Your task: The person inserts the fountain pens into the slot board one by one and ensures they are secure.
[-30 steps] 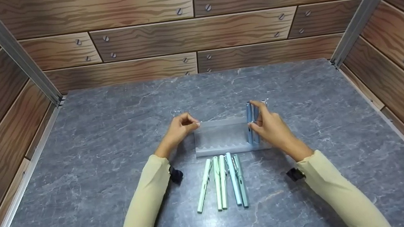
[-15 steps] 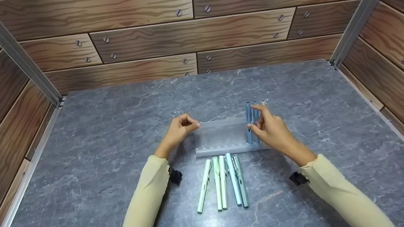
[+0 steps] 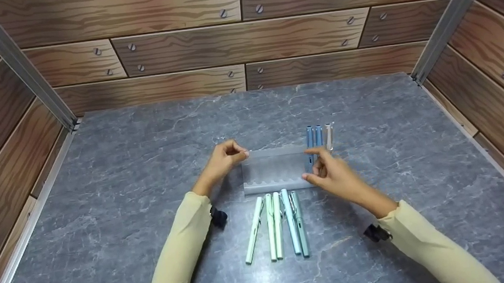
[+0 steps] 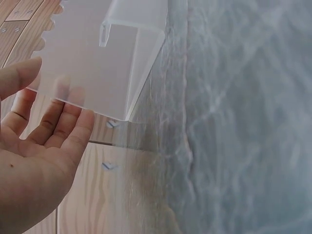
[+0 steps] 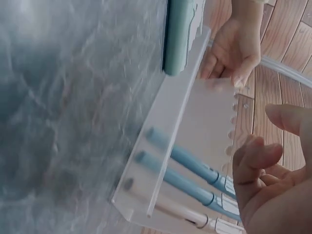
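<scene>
A frosted clear pen stand (image 3: 276,169) sits mid-table. My left hand (image 3: 222,164) pinches its upper left corner between thumb and fingers; the left wrist view shows the fingers (image 4: 80,134) behind the sheet's edge. At the stand's right end, two blue pens (image 3: 309,132) and a pale beige pen (image 3: 329,136) lean upright in its notches. In front of them is my right hand (image 3: 340,177), thumb and forefinger spread apart with nothing between them and the other fingers bent. From the right wrist, the blue pens (image 5: 187,190) show through the stand's translucent front lip.
Before the stand, several capped pens lie side by side on the grey marbled table (image 3: 146,168): pale green ones (image 3: 253,233), a light blue one (image 3: 292,226) and a teal one (image 3: 301,230). Wood-patterned walls (image 3: 244,47) enclose the back and sides.
My right hand has come away from the pens' upper ends, moving down and slightly left toward the stand's front lip. The left hand keeps its pinch on the corner.
</scene>
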